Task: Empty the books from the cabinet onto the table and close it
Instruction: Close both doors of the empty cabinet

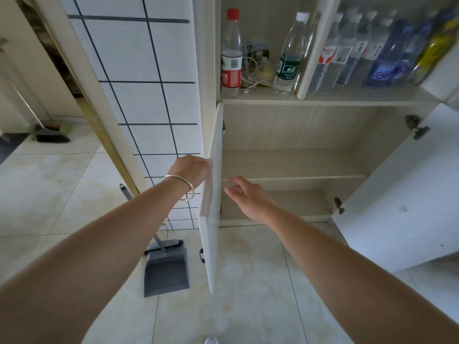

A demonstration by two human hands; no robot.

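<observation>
Floor (62, 184): pale glossy tiles, filling the frame from 6 to 9 o'clock.

Tiled wall (149, 70): white squares with dark grout lines, at 11 o'clock, just left of the cabinet.

Cabinet (298, 125): light wood-grain carcass, from 12 to 3 o'clock. Lower compartment open, with 1 inner shelf (293, 165) across it; shelf and compartment floor show bare board, no books in view. Upper compartment holds bottles.

Right door (402, 194): white, swung wide toward 3 o'clock, 2 metal hinges on its inner edge.

Left door (212, 219): white, standing out toward the viewer, seen nearly edge-on at centre frame; small dark handle low on its outer face.

Dustpan (167, 271): grey, long-handled, upright on the floor at 7 o'clock of the left door, beside the tiled wall.

Bottles, upper compartment: 1 red-capped bottle (232, 53) at left, 1 white-capped bottle (290, 55) with green label to its right, a tangle of cables (250, 70) between them; a row of further bottles (372, 50) behind glass at 1 o'clock.

Left hand (192, 171): grip closed over the outer edge of the left door, fingers hidden behind it; bangle (185, 188) on the wrist.

Right hand (244, 193): inside the door opening, fingers loosely curled, holding nothing, just right of the left door's inner face.
</observation>
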